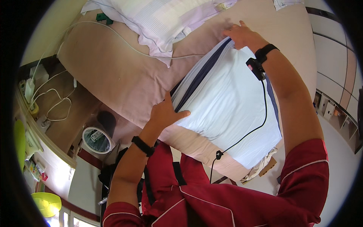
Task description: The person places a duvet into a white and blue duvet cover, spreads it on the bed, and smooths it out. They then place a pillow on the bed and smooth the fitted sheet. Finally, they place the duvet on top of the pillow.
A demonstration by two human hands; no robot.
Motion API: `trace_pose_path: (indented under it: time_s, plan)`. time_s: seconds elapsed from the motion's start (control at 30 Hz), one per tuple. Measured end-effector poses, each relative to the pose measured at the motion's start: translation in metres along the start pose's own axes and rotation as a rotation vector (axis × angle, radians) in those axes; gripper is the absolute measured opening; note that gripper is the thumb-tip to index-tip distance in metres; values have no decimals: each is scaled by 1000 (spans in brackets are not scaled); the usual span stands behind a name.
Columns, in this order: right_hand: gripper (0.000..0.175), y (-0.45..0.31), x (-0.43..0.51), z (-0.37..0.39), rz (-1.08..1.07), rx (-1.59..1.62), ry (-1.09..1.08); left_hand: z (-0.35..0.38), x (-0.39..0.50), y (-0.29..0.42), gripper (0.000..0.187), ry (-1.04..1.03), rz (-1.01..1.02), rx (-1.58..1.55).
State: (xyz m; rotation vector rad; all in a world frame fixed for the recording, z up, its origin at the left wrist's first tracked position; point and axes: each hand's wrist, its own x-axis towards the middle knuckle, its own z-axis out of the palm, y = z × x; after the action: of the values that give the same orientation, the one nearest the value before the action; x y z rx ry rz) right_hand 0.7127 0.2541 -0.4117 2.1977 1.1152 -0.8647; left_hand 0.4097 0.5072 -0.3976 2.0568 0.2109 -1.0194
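Note:
A light blue cloth garment (224, 99) with a navy stripe lies partly folded on the bed's pinkish-beige sheet (119, 76). My left hand (167, 112) rests at the garment's near left corner, thumb and index finger spread apart, the thumb over the cloth. At the far corner my right hand (244, 35) touches the cloth with some fingers apart; whether it pinches the fabric is hidden. Wrinkles run along the striped edge between both hands. Black straps circle both wrists. A small black device (256, 68) sits on the right wrist, its black cable crossing the garment.
A ruffled pale pillow (158, 22) lies beyond the garment. One white cord (124, 42) crosses the sheet up to the garment's edge. Left of the bed stand a lined waste bin (97, 140) and a power strip (34, 109) with loose cords. White cabinets (330, 56) line the right.

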Motion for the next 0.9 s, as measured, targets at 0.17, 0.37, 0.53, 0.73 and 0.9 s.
trace_pose_path:
  time_s: [0.17, 0.37, 0.53, 0.73, 0.9]
  plan:
    - [32, 19, -38, -28, -96, -36, -155, 10, -15, 3, 42, -79, 322, 315]
    - [39, 35, -83, -32, -94, 53, -347, 24, -28, -4, 35, 51, 675, -44]
    - [52, 36, -55, -32, 73, 65, -327, 5, -11, -10, 54, -267, 266, -156]
    - [57, 25, -17, -29, 287, -169, -647, 6, -10, 0, 90, -107, -62, -179]
    - [51, 31, -20, -14, 129, -150, -450, 20, -16, 12, 56, 75, 43, 54]
